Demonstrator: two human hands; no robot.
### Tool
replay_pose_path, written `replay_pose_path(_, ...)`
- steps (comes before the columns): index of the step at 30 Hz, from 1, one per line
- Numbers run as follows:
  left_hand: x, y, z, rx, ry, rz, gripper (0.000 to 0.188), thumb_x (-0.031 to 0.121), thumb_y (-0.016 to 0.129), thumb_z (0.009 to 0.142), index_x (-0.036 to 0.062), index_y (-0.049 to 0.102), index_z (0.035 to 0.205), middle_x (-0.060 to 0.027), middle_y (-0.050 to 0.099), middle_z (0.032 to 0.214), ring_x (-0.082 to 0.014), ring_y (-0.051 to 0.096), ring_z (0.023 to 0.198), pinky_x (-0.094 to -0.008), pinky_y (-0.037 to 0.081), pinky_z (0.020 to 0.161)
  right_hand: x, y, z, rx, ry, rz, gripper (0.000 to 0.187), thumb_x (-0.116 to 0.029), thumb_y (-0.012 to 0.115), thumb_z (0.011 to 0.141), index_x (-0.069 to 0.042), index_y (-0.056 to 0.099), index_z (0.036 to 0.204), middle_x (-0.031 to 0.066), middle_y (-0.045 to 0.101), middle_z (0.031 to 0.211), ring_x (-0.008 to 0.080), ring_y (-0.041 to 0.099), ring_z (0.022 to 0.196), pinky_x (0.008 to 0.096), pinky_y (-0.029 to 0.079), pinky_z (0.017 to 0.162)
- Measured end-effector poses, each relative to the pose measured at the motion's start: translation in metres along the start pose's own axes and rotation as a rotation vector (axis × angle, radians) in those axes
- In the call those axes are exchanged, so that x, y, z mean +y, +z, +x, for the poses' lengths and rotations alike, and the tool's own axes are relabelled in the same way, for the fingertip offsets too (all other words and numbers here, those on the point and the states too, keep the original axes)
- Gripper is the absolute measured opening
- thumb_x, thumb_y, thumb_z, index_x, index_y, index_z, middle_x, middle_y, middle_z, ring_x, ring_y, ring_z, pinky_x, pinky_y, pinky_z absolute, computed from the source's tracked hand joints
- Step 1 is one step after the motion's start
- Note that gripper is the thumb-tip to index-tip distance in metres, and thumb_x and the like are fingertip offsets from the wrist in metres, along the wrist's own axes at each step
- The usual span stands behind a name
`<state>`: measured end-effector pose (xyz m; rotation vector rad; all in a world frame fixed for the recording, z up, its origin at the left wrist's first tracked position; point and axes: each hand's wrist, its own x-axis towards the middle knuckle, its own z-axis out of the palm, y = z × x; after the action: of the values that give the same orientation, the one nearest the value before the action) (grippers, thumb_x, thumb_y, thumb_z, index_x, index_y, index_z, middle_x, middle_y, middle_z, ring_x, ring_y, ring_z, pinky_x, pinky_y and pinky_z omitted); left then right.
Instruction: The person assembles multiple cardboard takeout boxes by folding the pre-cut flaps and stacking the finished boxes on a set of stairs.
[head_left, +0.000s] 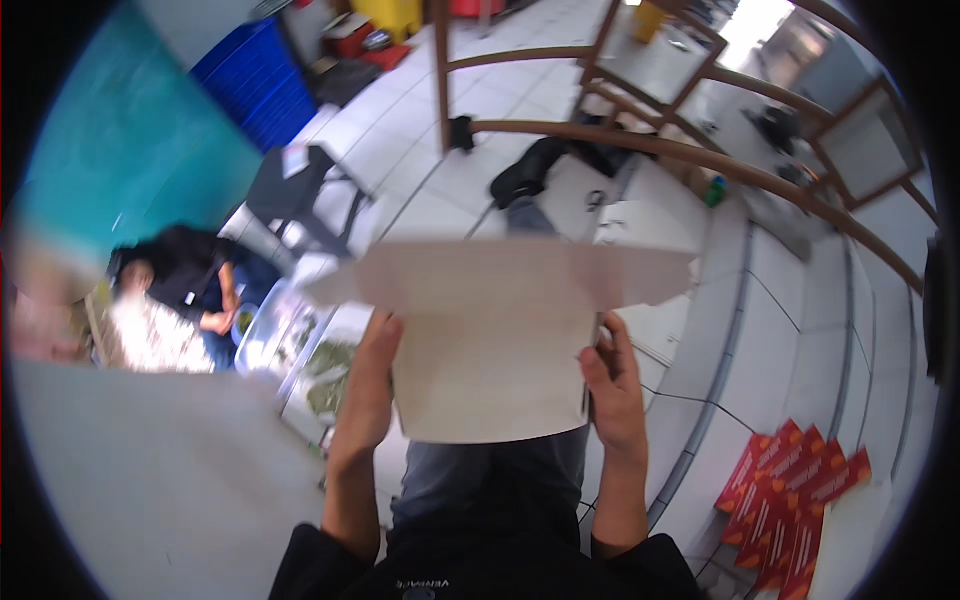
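Observation:
A white cardboard box (490, 375) with its flaps standing open is held up in front of me, above my lap. My left hand (372, 385) grips its left side wall, the thumb lying along the edge. On the opposite wall, my right hand (615, 390) is closed with the thumb on the near side and the fingers behind. The box's inside looks bare and pale. A wide flap (480, 275) spreads across its far end, with smaller side tabs sticking out left and right. The flap is slightly blurred.
At the lower right, several red printed cartons (790, 500) are stacked on tiled steps. A person in black (190, 275) sits at left beside a clear plastic tub (275, 325). A dark stool (300, 195), blue crate (255, 80) and wooden railing (690, 150) stand farther off.

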<state>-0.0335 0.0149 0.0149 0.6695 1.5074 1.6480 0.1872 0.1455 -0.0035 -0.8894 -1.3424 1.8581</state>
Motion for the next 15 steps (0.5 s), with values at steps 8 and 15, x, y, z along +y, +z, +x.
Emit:
replay_pose_path(8, -0.014, 0.023, 0.023, -0.088, 0.049, -0.143, 0.047, 0.031, 0.045, 0.106, -0.0016, 0.045, 0.14, -0.0097, 0.057, 0.129, -0.0179, 0.056, 0.118, -0.0313, 0.045, 0.098, -0.037, -0.035, -0.005, 0.026, -0.163, -0.251, 0.057, -0.013, 0.061, 0.098, -0.002, 0.037, 0.148, 0.0148, 0.05, 0.139, 0.0227, 0.056, 0.119, 0.0336, 0.047, 0.098)
replay_pose_path(15, -0.024, 0.058, 0.078, -0.285, -0.049, -0.46, 0.04, 0.022, 0.05, 0.105, -0.0003, 0.045, 0.137, -0.0084, 0.057, 0.13, -0.0154, 0.057, 0.115, -0.0321, 0.046, 0.097, -0.074, -0.034, -0.04, 0.226, -0.627, -1.08, 0.057, -0.018, 0.074, 0.085, -0.008, 0.054, 0.137, 0.0217, 0.04, 0.149, 0.0375, 0.041, 0.137, 0.0448, 0.04, 0.109)
